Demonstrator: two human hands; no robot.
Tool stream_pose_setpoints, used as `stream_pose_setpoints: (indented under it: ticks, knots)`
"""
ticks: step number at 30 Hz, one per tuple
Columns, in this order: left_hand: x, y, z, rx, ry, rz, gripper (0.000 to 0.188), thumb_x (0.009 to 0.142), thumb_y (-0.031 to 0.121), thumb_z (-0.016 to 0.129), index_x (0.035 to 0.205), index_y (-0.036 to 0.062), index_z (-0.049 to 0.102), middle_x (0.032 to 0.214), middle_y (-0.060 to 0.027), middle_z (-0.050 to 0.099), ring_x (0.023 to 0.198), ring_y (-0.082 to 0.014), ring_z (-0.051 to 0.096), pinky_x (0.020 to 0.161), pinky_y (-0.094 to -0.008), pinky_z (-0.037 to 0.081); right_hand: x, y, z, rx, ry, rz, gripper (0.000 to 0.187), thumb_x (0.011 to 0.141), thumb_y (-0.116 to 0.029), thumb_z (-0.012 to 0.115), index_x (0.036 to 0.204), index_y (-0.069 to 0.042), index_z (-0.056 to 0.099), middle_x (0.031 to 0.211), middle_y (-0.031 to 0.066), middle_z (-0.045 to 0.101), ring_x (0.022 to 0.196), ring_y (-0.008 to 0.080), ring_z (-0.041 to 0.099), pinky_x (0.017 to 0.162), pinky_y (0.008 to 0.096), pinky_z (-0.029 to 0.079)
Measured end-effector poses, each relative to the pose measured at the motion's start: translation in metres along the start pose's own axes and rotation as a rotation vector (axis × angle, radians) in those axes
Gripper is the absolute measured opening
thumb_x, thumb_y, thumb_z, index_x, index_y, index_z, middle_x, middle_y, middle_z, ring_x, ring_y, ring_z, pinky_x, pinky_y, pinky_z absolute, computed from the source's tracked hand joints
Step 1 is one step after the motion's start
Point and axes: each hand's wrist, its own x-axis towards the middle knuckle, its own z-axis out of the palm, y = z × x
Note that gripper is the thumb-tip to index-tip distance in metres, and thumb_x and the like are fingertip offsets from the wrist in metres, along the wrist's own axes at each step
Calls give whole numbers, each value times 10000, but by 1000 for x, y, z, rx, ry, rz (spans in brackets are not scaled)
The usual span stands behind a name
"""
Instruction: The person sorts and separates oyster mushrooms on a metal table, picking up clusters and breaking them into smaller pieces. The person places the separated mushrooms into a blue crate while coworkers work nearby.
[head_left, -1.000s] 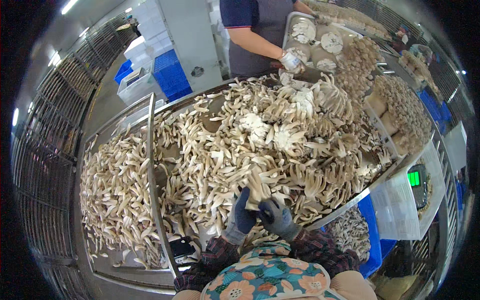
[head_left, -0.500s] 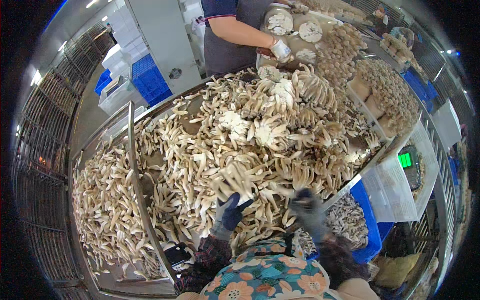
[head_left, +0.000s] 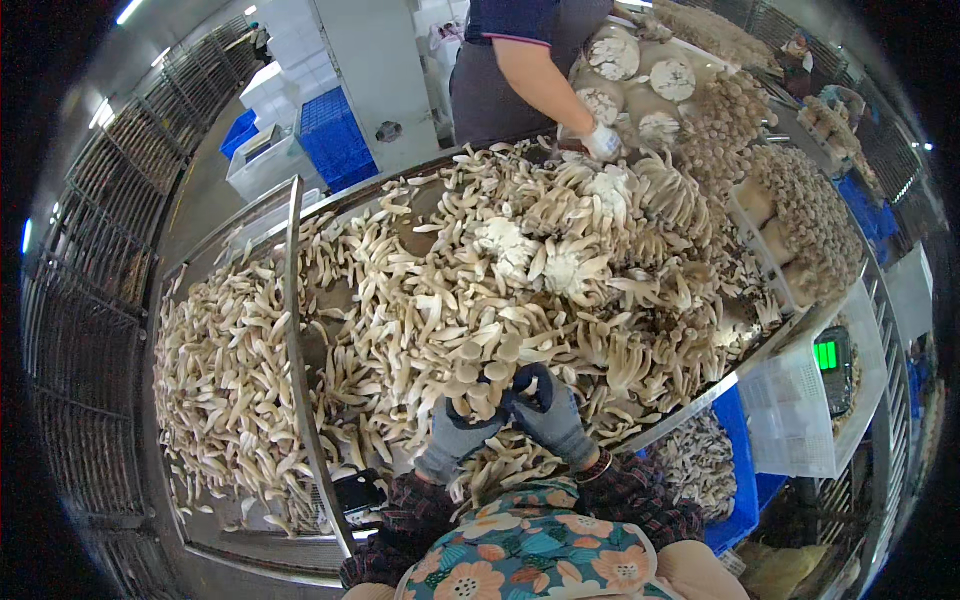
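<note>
In front of my apron, both gloved hands meet at a small mushroom cluster (head_left: 482,378) with round, pale brown caps turned upward. My left hand (head_left: 458,437), in a grey and dark blue glove, is closed around its lower left side. On its right side, my right hand (head_left: 550,418) has curled fingers against it; the fingertips are partly hidden. Beneath and beyond lies a thick heap of loose long-stemmed mushrooms (head_left: 400,340) on a metal-edged table. Larger clumps with white cut bases (head_left: 575,270) lie farther back.
A metal bar (head_left: 293,300) divides off more loose mushrooms at left. Across the table, a person's gloved hand (head_left: 602,143) is beside bagged mushroom blocks (head_left: 672,80). To the right are a blue crate (head_left: 738,470) of small mushrooms, a white crate (head_left: 795,425) and a scale (head_left: 832,368).
My right hand has come left to meet the left hand at the cluster. The held cluster has turned so its caps show. The view has shifted, and the other person's hand is lower.
</note>
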Motion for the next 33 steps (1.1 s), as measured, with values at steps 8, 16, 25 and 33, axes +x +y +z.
stream_pose_setpoints:
  ticks: [8,16,25,33]
  knots:
    - [11,42,-2,-750,-68,-521,385,751,64,757,1102,29,602,989,-75,667,869,-199,664,703,-332,552,-8,18,-22,-363,-22,-302,377,783,-186,701,1103,-48,556,1000,193,567,880,409,593,728,446,496]
    - [-12,-11,12,-1091,-269,-938,349,830,0,658,1155,64,548,872,-70,645,626,-162,622,607,-285,546,-106,2,-155,-728,185,348,518,774,-137,714,1223,13,506,1119,195,584,952,256,623,802,327,519]
    - [-13,1,6,-1077,-100,-639,398,778,40,739,1135,25,565,967,-62,648,787,-153,642,672,-289,547,5,32,-3,335,93,-60,435,776,-193,735,1115,23,572,993,107,651,915,150,595,812,292,482]
    - [-23,-42,33,-36,111,-254,435,767,156,748,1145,30,573,1115,-126,601,975,-206,587,714,-361,543,35,-9,12,465,-179,71,142,775,17,668,904,-3,610,814,2,601,762,87,558,698,241,469]
